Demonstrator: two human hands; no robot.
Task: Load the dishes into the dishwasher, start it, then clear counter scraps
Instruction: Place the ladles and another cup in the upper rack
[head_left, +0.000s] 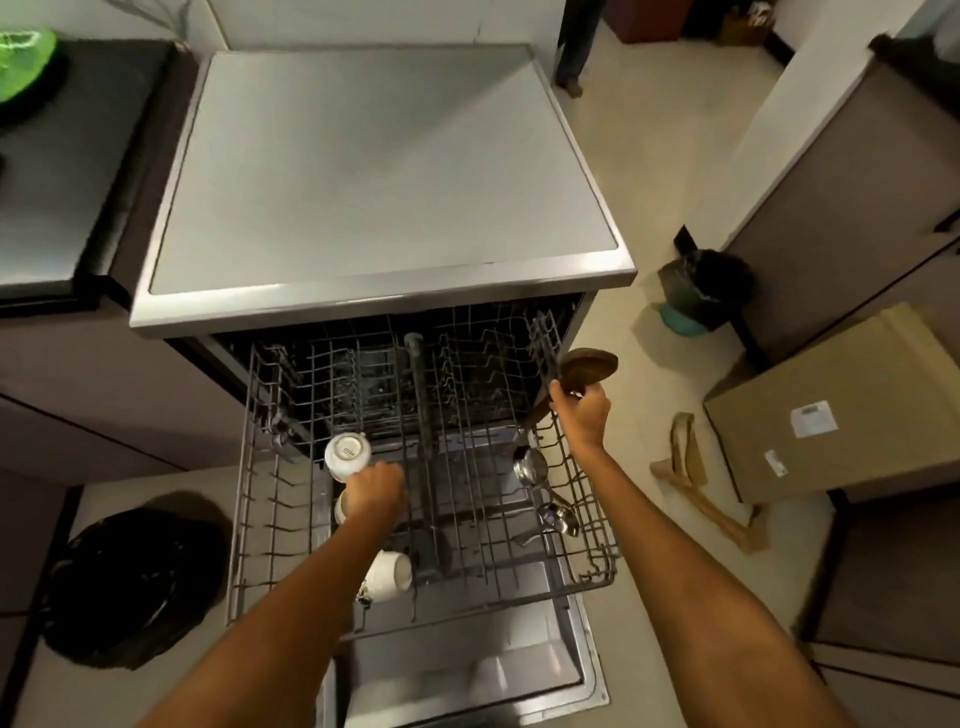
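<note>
Holding a wooden spoon (582, 371) bowl-up over the pulled-out rack's (597, 519) right edge, my right hand (582, 415) keeps its long axis tilted leftward downward; my left hand (375, 491) grips a white cup (347, 454) in the rack.

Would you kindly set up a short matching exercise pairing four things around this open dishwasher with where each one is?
Things:
1. wooden spoon
2. metal ladles
3. upturned white cup
4. black bin bag

Places:
A. lying in the rack's right side
B. on the floor, left of the rack
C. held in the right hand
D. just beyond the left hand

Pairs: 1-C, 2-A, 3-D, 4-B
</note>
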